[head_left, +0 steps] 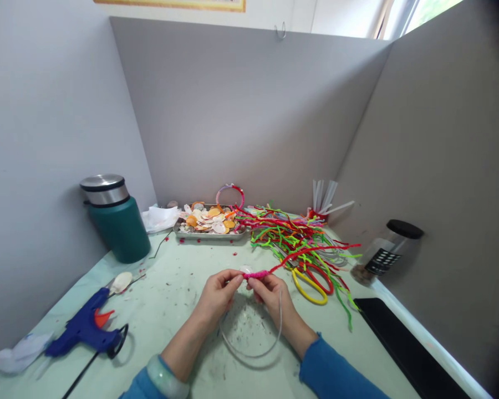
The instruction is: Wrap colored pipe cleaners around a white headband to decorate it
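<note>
Over the middle of the table, my left hand point(220, 293) and my right hand point(276, 305) pinch a white hoop point(249, 356) at its far side. A pink pipe cleaner point(256, 274) is coiled round the hoop between my fingertips. From that coil a loose red pipe cleaner end point(301, 252) stretches off to the upper right. The bare part of the hoop hangs toward me below my hands. Both hands are closed, thumbs against fingers. A small clear disc point(246, 269) lies just behind my fingertips.
A metal tray point(210, 236) of shell-like discs and a pile of pipe cleaners point(283, 227) lie at the back. Scissors point(311, 288) rest right of my hands. At left are a blue glue gun point(85, 330) and green flask point(118, 227); at right, a jar point(385, 252).
</note>
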Available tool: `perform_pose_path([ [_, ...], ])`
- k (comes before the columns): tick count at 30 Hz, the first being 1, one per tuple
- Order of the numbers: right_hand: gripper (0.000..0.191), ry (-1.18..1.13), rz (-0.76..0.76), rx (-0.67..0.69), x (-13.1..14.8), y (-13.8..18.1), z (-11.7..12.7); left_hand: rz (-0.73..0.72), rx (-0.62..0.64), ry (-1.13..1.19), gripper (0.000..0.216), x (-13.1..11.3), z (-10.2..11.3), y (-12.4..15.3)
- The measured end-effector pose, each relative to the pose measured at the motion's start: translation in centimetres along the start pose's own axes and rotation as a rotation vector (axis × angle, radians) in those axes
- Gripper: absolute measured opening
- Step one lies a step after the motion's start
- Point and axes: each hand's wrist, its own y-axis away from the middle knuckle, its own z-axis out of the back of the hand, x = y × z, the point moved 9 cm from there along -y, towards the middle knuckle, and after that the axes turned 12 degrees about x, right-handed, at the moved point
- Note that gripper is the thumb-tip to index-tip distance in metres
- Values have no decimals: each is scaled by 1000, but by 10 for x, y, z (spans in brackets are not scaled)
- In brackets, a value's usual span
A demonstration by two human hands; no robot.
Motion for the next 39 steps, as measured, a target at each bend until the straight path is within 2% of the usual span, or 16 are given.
perform_pose_path([
  [9, 22, 106, -2, -30, -3, 1, 2, 2, -50, 28, 32, 1, 4, 1],
  [17, 10, 241, 184, -36, 16, 4, -7, 75, -148, 7, 31, 14, 9, 1],
  [20, 7, 327, 210, -19, 18, 5, -9, 101, -116, 118, 31, 19, 8, 0],
  [23, 12, 418, 209, 79, 18, 5, -17, 108, -46, 268, 31, 22, 6, -1],
  [25, 12, 380, 189, 86, 17, 3, -16, 103, -7, 302, 31, 22, 6, -2],
  [28, 10, 151, 85, 46, 5, -2, -7, 123, 42, 309, 30, 24, 4, -4],
  [31, 17, -34, -11, 72, -7, -6, -6, 147, 66, 312, 30, 26, 1, -4],
  [36, 21, -95, -10, 86, -8, -6, -5, 185, 70, 265, 27, 27, -5, -1],
  [39, 20, -111, -4, 71, -9, -5, -3, 170, 56, 142, 26, 25, -6, -1],
])
